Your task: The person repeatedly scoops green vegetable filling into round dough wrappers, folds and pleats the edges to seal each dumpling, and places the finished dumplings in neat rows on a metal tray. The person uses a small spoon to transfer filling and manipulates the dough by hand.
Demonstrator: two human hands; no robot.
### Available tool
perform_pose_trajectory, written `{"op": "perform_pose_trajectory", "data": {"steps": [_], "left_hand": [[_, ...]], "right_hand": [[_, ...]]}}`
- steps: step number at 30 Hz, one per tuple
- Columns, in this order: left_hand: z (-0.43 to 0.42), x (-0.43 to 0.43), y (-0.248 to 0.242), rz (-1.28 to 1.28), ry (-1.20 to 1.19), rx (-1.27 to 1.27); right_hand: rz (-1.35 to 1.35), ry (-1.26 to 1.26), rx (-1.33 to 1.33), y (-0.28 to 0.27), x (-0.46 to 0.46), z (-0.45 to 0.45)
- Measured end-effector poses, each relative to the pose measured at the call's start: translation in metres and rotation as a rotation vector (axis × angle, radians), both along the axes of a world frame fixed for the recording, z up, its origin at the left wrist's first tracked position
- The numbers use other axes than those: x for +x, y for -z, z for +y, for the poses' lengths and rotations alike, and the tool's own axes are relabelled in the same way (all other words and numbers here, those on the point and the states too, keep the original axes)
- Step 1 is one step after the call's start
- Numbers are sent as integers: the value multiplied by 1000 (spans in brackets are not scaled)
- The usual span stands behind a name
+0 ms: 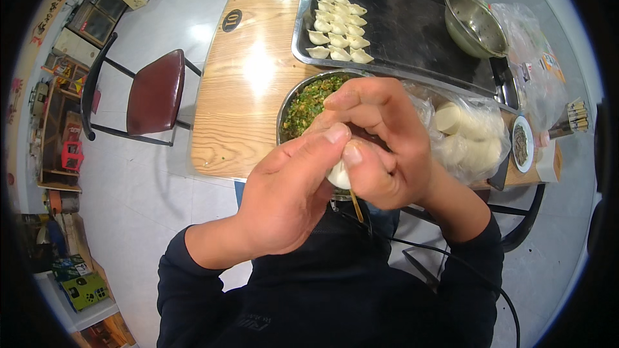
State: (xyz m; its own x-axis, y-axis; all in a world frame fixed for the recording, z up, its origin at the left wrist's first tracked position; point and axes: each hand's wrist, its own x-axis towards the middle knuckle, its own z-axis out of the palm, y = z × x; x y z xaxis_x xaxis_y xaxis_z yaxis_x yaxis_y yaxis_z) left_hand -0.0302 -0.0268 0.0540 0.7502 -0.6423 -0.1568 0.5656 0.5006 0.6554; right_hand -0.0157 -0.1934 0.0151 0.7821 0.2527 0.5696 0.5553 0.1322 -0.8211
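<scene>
Between both thumbs I pinch a white dough dumpling [340,177], most of it covered by my fingers. My left hand [295,188] presses it from the left, its thumb meeting the other thumb at the dough. My right hand [387,150] curls over it from the right with bent fingers. Below the hands stands a metal bowl of chopped green filling [312,101], partly hidden by them. The end of a thin yellowish stick [357,207] shows under my right hand. Beyond the bowl, finished dumplings [338,14] sit in rows along the left of a dark metal tray [401,14].
Right of my hands lies a clear plastic bag of round dough wrappers [466,130]. A steel bowl [476,24] rests on the tray's right side. A white plate [523,145] holds small dark pieces. Chopsticks [578,116] stand at far right, a chair [157,92] at left.
</scene>
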Motion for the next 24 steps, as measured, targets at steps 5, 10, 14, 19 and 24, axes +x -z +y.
{"op": "perform_pose_trajectory", "data": {"steps": [5, 10, 14, 19, 24], "left_hand": [[5, -4, 5, 50, 22, -99], [0, -15, 4, 11, -31, -29], [-6, -4, 5, 162, -17, -102], [-5, 9, -2, 97, -6, -39], [5, 16, -13, -49, 123, 59]], "right_hand": [[-86, 1, -107, -10, -6, -2], [-237, 12, -224, -14, -4, -8], [-86, 38, -196, -15, -6, -11], [-156, 325, -389, -33, -2, -29], [-513, 424, -826, -41, -6, -29]]}}
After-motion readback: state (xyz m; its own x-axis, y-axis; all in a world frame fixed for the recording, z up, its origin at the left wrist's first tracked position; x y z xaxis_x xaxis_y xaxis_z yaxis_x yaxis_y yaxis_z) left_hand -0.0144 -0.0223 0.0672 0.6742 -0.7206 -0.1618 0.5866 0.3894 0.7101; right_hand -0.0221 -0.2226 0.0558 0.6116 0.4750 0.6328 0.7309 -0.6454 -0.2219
